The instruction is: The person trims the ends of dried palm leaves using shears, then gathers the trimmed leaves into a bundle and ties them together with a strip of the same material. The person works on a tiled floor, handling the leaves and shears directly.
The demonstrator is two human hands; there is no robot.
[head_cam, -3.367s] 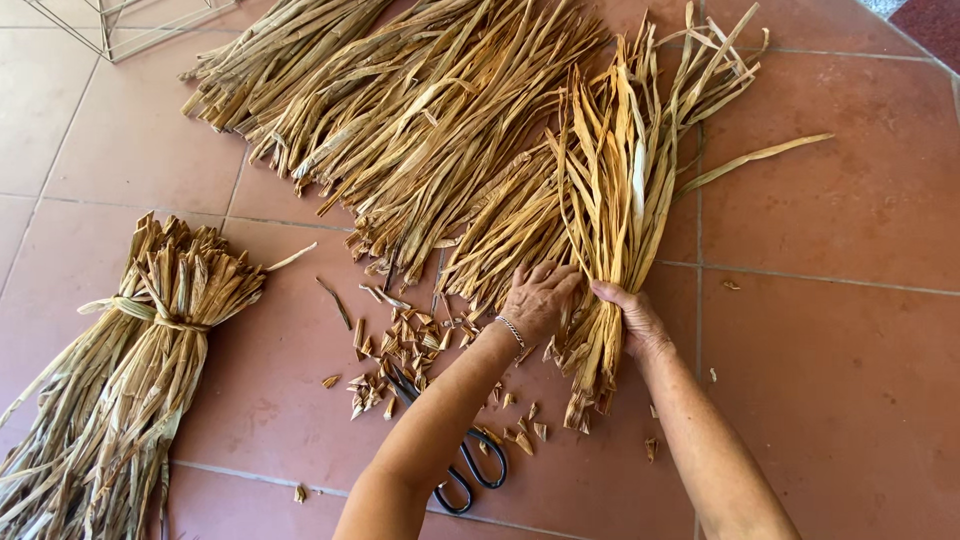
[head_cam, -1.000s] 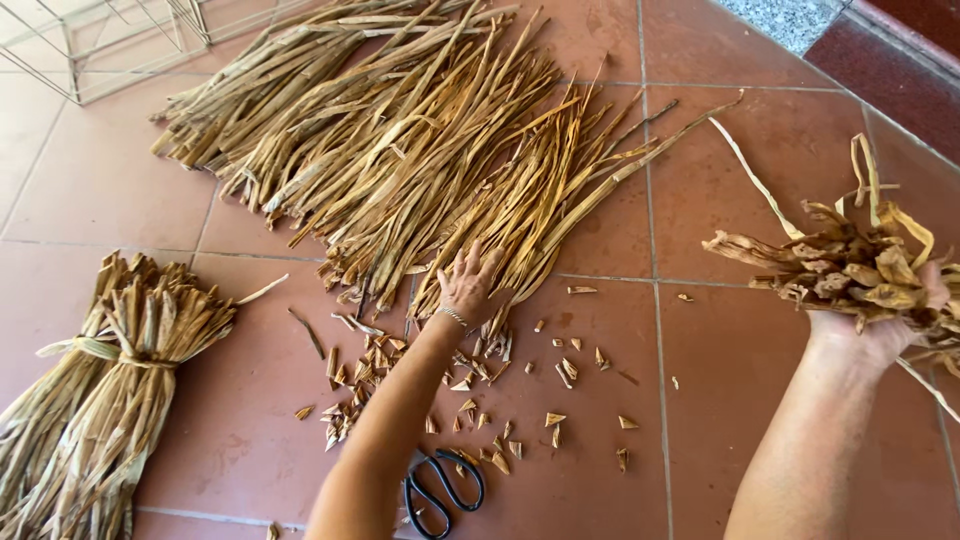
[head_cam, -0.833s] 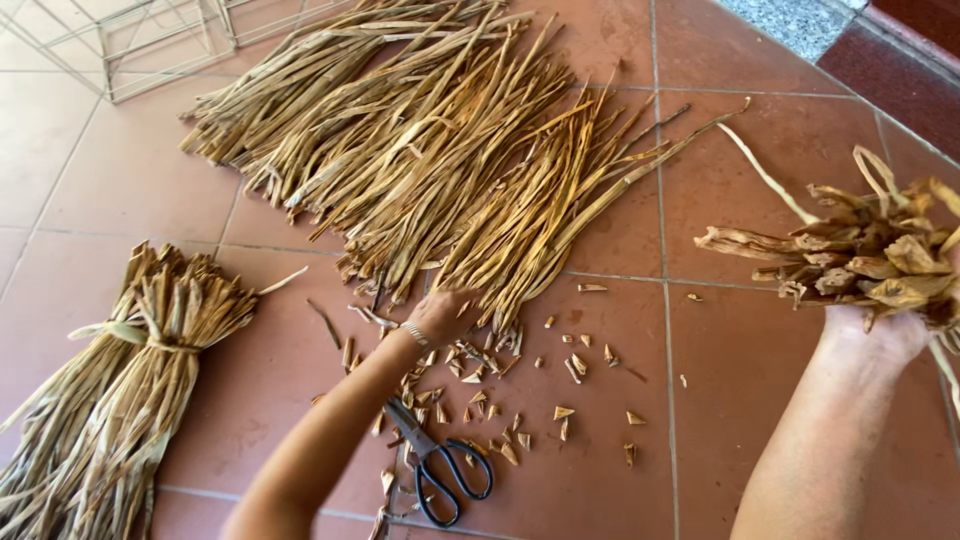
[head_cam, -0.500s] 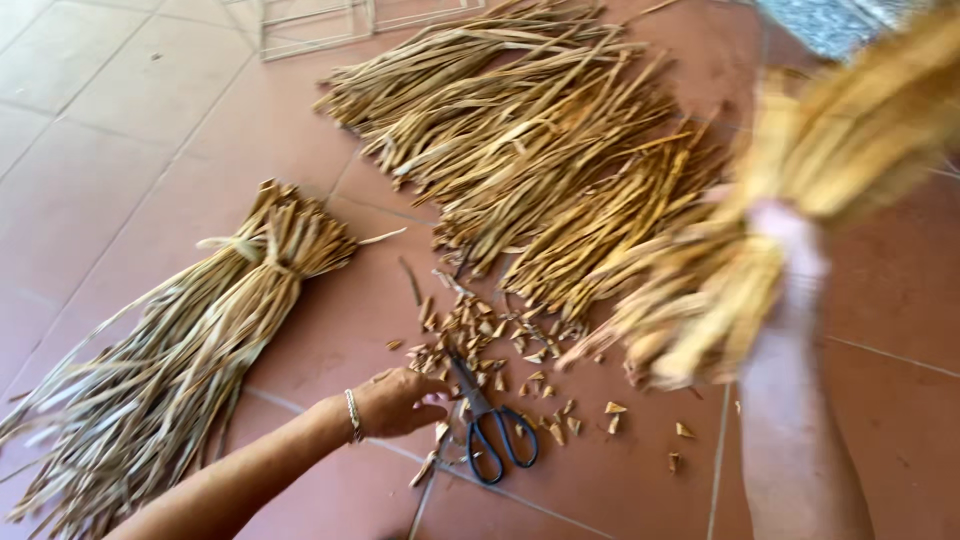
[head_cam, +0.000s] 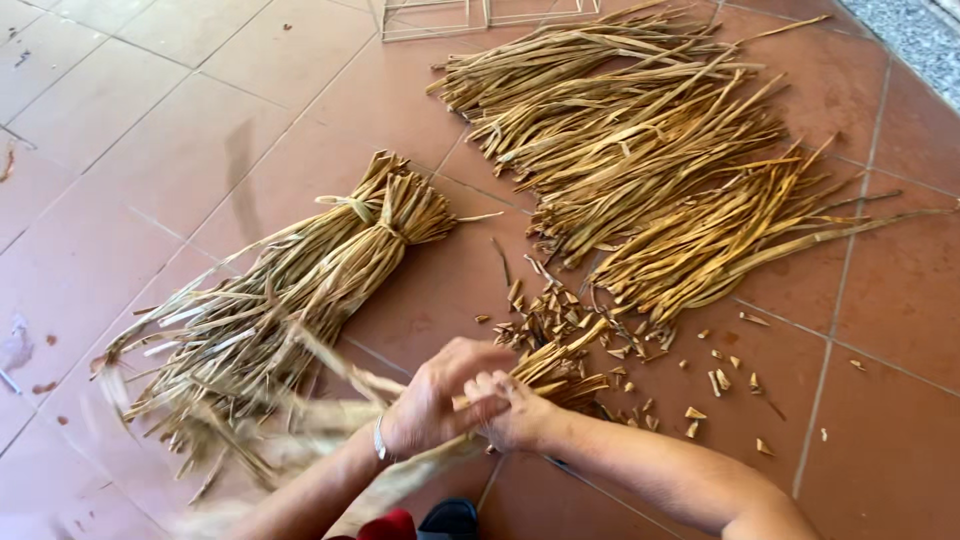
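Both my hands meet low in the middle of the view, over the red tile floor. My left hand (head_cam: 432, 398), with a bracelet at the wrist, and my right hand (head_cam: 512, 410) grip a small bunch of dry yellow leaf strips (head_cam: 556, 370) near its cut ends. The bunch's long ends trail down to the left, blurred. A tied bundle of the same strips (head_cam: 300, 290) lies just left of my hands. A large loose pile of strips (head_cam: 650, 160) spreads above and to the right. The scissors are hidden under my arms.
Short cut leaf scraps (head_cam: 620, 340) litter the tiles beside my right hand. A wire frame (head_cam: 470, 15) stands at the top edge. A grey gravel strip (head_cam: 920, 40) runs along the top right corner.
My right hand has swung the bunch from the right side down to the middle. My left hand has come up from the floor and closed on it too. The view has shifted left.
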